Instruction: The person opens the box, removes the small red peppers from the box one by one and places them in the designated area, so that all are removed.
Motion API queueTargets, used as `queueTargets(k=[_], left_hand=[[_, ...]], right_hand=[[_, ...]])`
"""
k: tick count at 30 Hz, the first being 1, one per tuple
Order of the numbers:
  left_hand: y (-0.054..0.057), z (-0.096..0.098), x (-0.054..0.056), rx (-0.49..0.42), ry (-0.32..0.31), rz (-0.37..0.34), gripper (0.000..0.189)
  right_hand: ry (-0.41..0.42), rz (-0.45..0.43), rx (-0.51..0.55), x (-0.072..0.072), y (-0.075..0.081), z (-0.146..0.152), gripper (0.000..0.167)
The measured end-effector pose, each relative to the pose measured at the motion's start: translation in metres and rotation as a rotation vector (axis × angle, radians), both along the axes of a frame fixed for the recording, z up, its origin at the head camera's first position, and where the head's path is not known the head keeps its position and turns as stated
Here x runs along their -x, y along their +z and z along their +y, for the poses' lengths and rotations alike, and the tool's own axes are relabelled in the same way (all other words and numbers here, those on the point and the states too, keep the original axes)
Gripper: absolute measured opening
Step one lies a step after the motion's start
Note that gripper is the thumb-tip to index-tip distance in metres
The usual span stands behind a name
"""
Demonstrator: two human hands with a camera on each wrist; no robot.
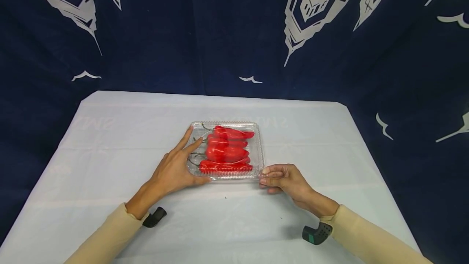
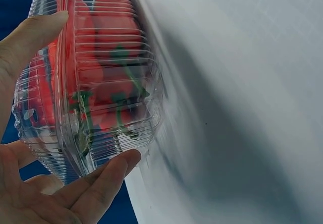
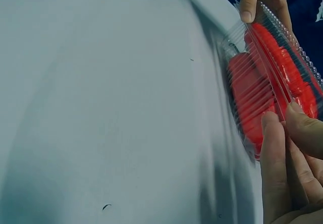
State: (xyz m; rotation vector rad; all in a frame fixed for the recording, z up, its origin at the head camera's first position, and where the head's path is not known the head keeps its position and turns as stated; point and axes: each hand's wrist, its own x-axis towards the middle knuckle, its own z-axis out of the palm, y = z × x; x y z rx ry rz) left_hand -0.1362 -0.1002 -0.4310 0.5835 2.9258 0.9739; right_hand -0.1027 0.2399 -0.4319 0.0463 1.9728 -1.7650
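A clear plastic clamshell box (image 1: 258,150) lies on the table with its lid down. Inside it are several red peppers (image 1: 225,154), their green stems (image 2: 121,110) showing in the left wrist view. My left hand (image 1: 174,170) spans the box's left end, thumb at the near edge and fingers spread along the far left corner and over the lid. At the near right corner, my right hand (image 1: 287,182) pinches the rim between thumb and fingers. The right wrist view shows that pinch (image 3: 290,113) close up; whether the lid is latched there I cannot tell.
A white cloth covers the table (image 1: 121,141), with a few tiny dark specks on it. Behind hangs a dark blue curtain (image 1: 220,52) with white building and bird prints. Each wrist carries a dark strapped device (image 1: 317,233).
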Motion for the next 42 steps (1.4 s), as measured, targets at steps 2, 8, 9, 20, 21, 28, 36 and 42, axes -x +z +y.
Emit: queueTargets(k=[2,8,9,20,21,28,36,42], left_hand=[[0.0,0.0,0.0,0.002,0.001,0.0,0.11],[0.001,0.0,0.0,-0.001,0.005,-0.003,0.11],[0.001,0.0,-0.001,-0.003,0.006,-0.004,0.11],[0.001,0.0,-0.001,-0.01,0.003,0.001,0.109],[0.001,0.0,-0.001,-0.011,0.002,0.0,0.109],[0.0,0.0,0.0,-0.013,-0.006,0.007,0.109],[0.001,-0.001,0.0,-0.008,-0.01,0.016,0.108],[0.001,-0.003,0.0,-0.025,-0.013,0.011,0.108]], right_hand=[[-0.003,-0.005,0.004,0.0,0.0,-0.001,0.029],[-0.02,-0.038,0.052,0.0,0.001,0.0,0.031],[-0.021,-0.038,0.058,0.0,0.0,0.0,0.031],[0.042,0.108,-0.041,0.004,-0.004,-0.002,0.028],[0.047,0.13,-0.056,0.004,-0.004,-0.003,0.027],[0.049,0.252,-0.128,0.0,-0.007,-0.01,0.02],[-0.052,0.246,-0.15,-0.007,-0.007,-0.02,0.017],[-0.038,0.229,-0.083,-0.006,-0.004,-0.019,0.02]])
